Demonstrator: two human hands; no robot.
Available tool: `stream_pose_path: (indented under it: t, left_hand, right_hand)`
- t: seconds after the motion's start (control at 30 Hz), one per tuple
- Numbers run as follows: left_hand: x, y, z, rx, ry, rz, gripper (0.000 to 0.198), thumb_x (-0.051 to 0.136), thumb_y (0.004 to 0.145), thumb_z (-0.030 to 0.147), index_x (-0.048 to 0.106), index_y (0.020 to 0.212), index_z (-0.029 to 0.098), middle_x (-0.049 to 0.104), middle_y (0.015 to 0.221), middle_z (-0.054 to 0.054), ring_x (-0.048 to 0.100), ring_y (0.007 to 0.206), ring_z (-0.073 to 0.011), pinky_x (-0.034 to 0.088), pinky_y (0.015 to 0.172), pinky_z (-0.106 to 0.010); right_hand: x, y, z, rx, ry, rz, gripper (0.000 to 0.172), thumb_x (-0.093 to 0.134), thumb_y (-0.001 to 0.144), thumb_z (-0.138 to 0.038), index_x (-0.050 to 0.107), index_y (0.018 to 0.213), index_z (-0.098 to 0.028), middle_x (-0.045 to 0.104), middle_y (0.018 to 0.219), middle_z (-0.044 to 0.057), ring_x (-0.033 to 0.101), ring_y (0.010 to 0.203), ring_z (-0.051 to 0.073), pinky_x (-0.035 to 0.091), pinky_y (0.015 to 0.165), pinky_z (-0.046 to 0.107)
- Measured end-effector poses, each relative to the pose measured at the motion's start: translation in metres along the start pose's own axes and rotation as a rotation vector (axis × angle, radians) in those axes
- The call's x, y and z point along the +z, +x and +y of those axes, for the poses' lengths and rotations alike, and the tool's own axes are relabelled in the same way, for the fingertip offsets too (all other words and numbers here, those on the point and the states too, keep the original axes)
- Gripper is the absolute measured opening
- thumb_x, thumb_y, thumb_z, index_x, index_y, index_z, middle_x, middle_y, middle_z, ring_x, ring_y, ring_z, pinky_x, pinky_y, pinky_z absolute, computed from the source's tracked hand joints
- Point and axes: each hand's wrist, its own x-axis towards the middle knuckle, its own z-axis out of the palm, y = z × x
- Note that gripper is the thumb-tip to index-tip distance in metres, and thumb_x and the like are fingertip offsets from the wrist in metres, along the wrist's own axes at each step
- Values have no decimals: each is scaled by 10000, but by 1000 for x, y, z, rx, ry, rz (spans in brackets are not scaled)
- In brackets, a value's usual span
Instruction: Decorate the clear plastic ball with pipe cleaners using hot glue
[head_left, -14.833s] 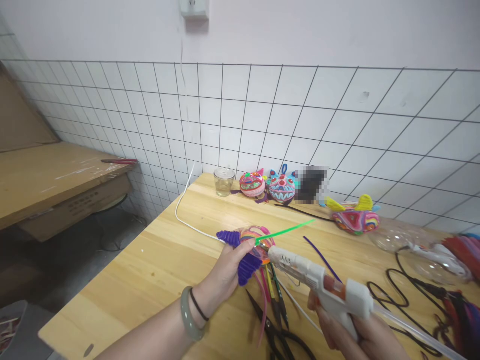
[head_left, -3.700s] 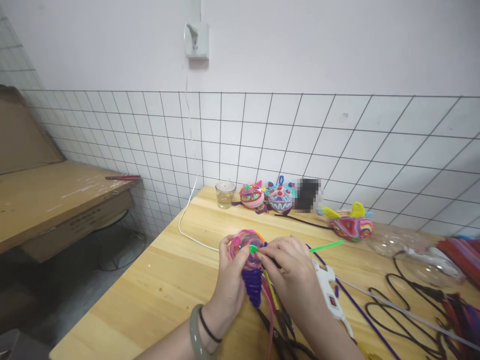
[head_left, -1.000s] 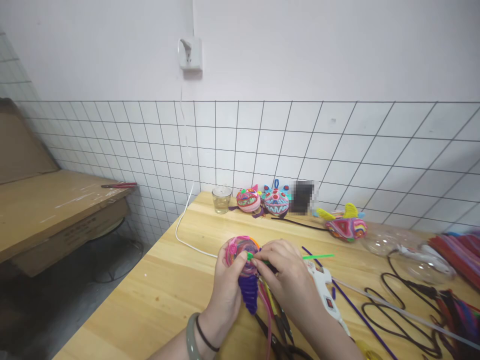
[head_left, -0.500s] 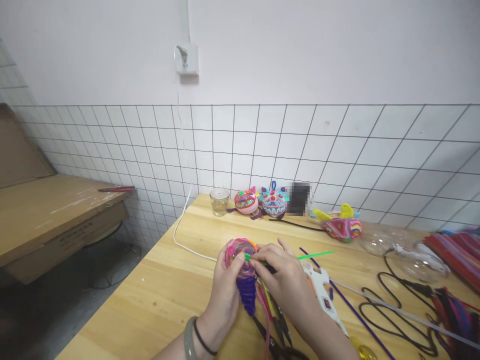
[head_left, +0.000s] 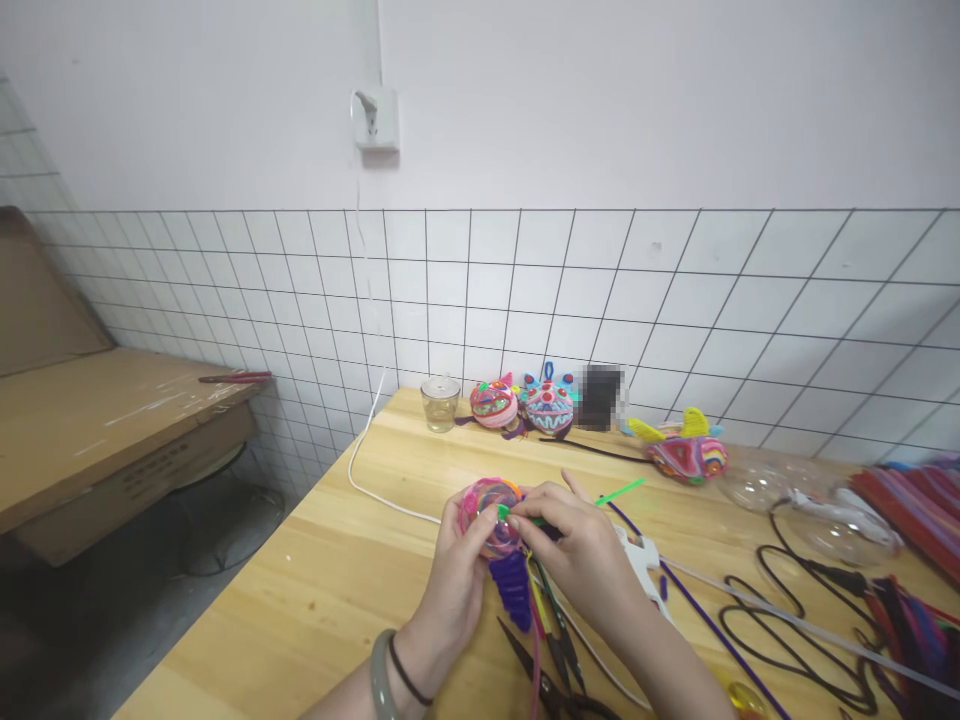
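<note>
Near the middle of the table, my left hand (head_left: 457, 575) is wrapped round a ball ornament (head_left: 489, 497) covered in pink, orange and multicoloured fuzzy coils. A purple coiled cone (head_left: 511, 592) hangs below the ball. My right hand (head_left: 581, 550) pinches a bright green pipe cleaner (head_left: 622, 493), whose free end sticks out past the fingers to the right. Its other end forms a small green patch on the ball under my left thumb. Beneath the right hand lies a white glue gun (head_left: 645, 570), partly covered. Black-handled scissors (head_left: 555, 695) and slim pointed tools (head_left: 553, 625) lie just below.
Along the wall stand a lidded glass (head_left: 440, 408), a pink ornament (head_left: 493, 402), a blue-pink ornament (head_left: 549, 405) and a fish-shaped one (head_left: 686, 455). To the right are clear plastic shells (head_left: 840, 530), black cable (head_left: 795, 625) and pipe-cleaner bundles (head_left: 911, 520).
Both hands and the ornament have shifted slightly right. The green pipe cleaner's free end shows shorter and has moved left. More of the scissors is uncovered, while less of the glue gun shows.
</note>
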Motion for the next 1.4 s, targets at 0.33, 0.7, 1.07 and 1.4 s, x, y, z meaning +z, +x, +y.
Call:
stream_pose_path:
  t: [0.33,0.7,1.07,1.4]
  left_hand:
    - [-1,1,0,1,-14,-32,341,725,725,235,581,1027,169,704,944,-64,645,841,-181,482,775,-309]
    - [-2,1,-3,8,-21,-11,357,731,711,234,591,1032,166,702,929,-68,639,808,-174,486,746,-298]
    - [0,-1,-3,6,-18,2,378,739,699,251,616,1046,165,697,963,-72,637,858,-196,477,791,-311]
    - [-3,-1,-6,-18,-27,-48,344,713,729,240,612,1050,165,689,978,-73,620,872,-189,464,822,-320]
  right_hand:
    - [0,-1,1,-38,-5,-21,120,599,867,-173,654,794,-250,689,818,-2,660,759,165,151,1125,542]
    - [1,-1,0,-32,-9,-3,118,639,836,-135,670,807,-245,702,831,-8,670,784,161,150,1123,541]
    - [0,0,-1,-38,-6,-37,126,586,868,-167,673,812,-240,702,839,14,664,779,167,216,1106,533]
    - [-3,0,2,-12,-11,-82,119,603,858,-148,681,829,-233,701,855,-7,667,813,159,188,1118,557]
